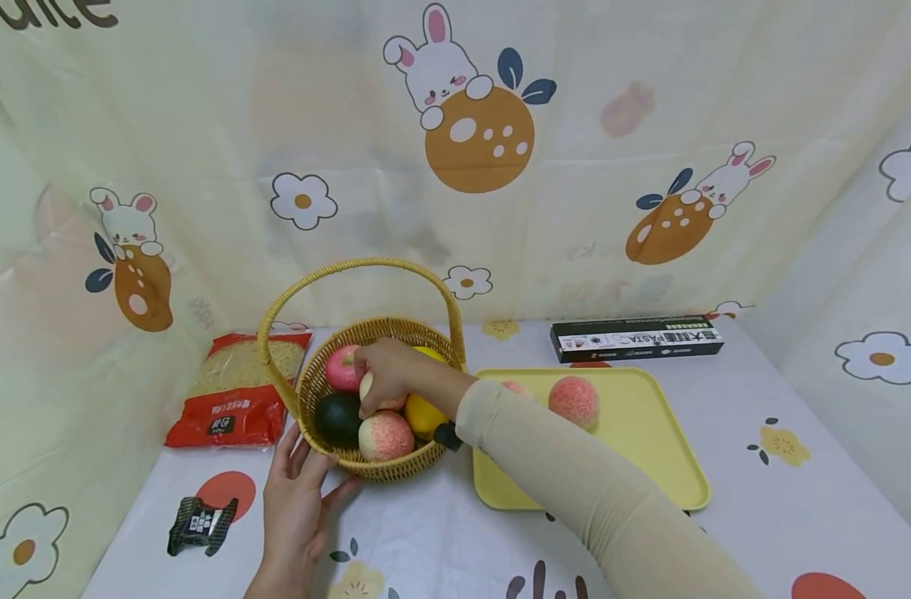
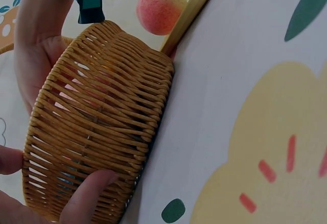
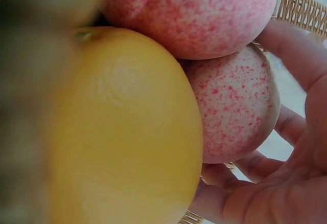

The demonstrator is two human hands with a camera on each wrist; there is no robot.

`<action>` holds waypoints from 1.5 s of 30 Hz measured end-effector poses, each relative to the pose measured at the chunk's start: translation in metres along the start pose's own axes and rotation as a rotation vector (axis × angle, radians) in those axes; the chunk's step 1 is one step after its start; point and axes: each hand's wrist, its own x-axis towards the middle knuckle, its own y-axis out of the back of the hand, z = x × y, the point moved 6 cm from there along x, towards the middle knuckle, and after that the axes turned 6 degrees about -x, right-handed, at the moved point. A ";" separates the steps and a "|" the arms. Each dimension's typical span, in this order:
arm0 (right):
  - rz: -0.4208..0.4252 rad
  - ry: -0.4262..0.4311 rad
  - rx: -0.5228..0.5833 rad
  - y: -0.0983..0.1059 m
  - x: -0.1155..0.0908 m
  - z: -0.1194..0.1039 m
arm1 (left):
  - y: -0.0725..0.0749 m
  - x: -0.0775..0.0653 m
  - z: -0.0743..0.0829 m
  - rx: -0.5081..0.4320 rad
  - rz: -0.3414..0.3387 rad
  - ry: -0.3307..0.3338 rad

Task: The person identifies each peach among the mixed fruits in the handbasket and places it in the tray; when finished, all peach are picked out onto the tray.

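Note:
A wicker basket [image 1: 383,472] with a tall handle holds several fruits. My right hand [image 1: 388,370] reaches into it from above, fingers curled round a pale peach speckled with red [image 3: 235,106]. Beside that peach are a yellow fruit [image 3: 125,127] and another pink-speckled peach [image 1: 386,437]. A dark green, avocado-like fruit [image 1: 339,420] and a pink fruit [image 1: 342,368] lie along the basket's left side. My left hand [image 1: 296,491] holds the basket at its near left, the thumb [image 2: 89,196] against the weave and a fingertip at the rim.
Right of the basket stands a yellow tray [image 1: 635,462] with a peach [image 1: 573,403] and another partly behind my right sleeve. A black pasta box [image 1: 638,338] lies at the back. On the left are a red food bag [image 1: 234,399] and a small black packet [image 1: 202,526].

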 end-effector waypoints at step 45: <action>-0.020 -0.002 0.201 0.004 -0.012 0.001 | -0.002 0.001 0.000 0.021 0.020 -0.003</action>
